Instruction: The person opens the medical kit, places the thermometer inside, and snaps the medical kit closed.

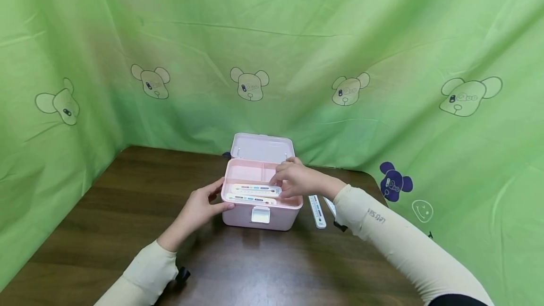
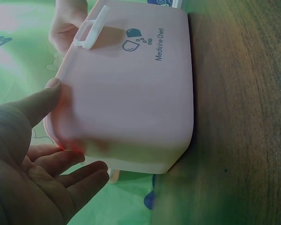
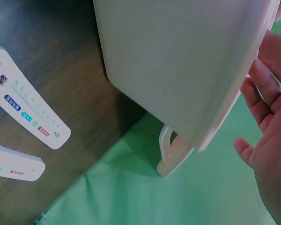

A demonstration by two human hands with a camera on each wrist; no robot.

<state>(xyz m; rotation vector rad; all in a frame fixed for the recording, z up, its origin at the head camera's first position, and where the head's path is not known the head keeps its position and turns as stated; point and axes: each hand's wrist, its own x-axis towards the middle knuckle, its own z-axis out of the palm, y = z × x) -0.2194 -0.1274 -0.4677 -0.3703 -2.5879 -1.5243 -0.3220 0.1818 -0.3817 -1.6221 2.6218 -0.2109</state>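
Observation:
A pink medicine chest (image 1: 262, 216) stands on the table with its lid (image 1: 262, 148) raised at the back. My left hand (image 1: 199, 207) grips its front left corner, thumb on the front and fingers along the side. In the tray lie two flat white strips that look like thermometers, a rear one (image 1: 257, 190) and a front one (image 1: 250, 199). My right hand (image 1: 301, 179) reaches over the right rim and pinches the rear thermometer's right end. In the right wrist view, the chest wall hides what those fingers hold.
Right of the chest, two more thermometers lie on the brown table (image 1: 140, 192): a nearer one (image 1: 317, 211) and another (image 1: 330, 207) partly behind my right sleeve. The chest's front has a white latch (image 1: 260, 214). A green curtain (image 1: 297, 51) hangs behind the table.

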